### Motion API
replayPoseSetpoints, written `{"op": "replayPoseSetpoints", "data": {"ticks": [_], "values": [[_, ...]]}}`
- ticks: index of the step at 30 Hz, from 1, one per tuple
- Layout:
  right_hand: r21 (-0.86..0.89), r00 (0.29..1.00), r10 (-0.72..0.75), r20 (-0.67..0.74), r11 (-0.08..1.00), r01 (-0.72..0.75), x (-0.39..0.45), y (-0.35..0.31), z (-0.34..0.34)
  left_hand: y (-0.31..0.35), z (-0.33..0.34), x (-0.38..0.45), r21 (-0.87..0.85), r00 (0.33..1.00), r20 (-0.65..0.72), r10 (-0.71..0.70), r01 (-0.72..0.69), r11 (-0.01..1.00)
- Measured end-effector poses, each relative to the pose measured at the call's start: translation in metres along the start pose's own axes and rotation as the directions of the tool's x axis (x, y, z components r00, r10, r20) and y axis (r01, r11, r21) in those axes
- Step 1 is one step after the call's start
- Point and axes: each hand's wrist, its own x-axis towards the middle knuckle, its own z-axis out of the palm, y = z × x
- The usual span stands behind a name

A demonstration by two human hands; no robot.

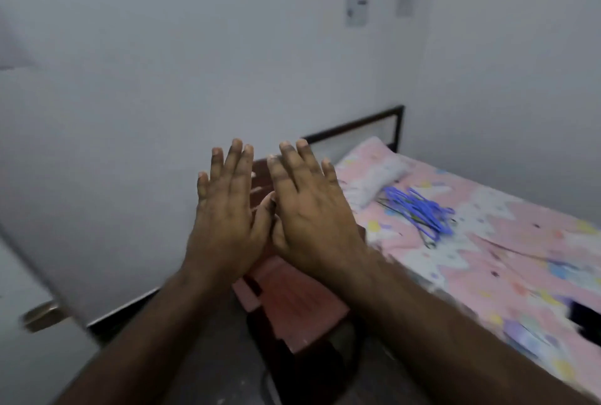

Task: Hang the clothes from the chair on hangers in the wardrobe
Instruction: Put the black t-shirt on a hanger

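Observation:
My left hand (226, 212) and my right hand (312, 209) are raised side by side in the middle of the view, backs toward me, fingers straight and spread, holding nothing. Their thumbs nearly touch. Behind and below them stands a reddish chair (292, 303) with a bare seat; its back is mostly hidden by my hands. A pile of blue hangers (419, 209) lies on the bed (507, 261) to the right, well apart from both hands. No clothes show on the chair.
The bed has a pink patterned sheet, a small pillow (377, 183) and a dark headboard frame (357, 126). A white door with a metal handle (42, 315) is at the lower left. White walls close in behind; a dark object (585, 316) lies at the bed's right edge.

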Motion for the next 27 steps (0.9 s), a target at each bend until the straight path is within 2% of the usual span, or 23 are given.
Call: {"op": "replayPoseSetpoints", "data": {"ticks": [4, 10, 20, 27], "values": [[-0.131, 0.976, 0.213, 0.051, 0.97, -0.205, -0.049, 0.084, -0.004, 0.049, 0.098, 0.008, -0.131, 0.987, 0.12, 0.107, -0.091, 0.987], [-0.287, 0.884, 0.459, 0.086, 0.861, -0.419, -0.102, 0.184, -0.002, 0.105, 0.218, 0.019, -0.326, 0.932, 0.266, 0.247, -0.154, 0.933], [-0.445, 0.673, 0.736, 0.075, 0.629, -0.638, -0.134, 0.303, 0.024, 0.161, 0.367, 0.06, -0.469, 0.773, 0.449, 0.448, -0.223, 0.855], [-0.507, 0.536, 0.844, 0.018, 0.47, -0.723, -0.179, 0.389, 0.007, 0.244, 0.446, 0.071, -0.55, 0.644, 0.5, 0.579, -0.28, 0.787]]}}
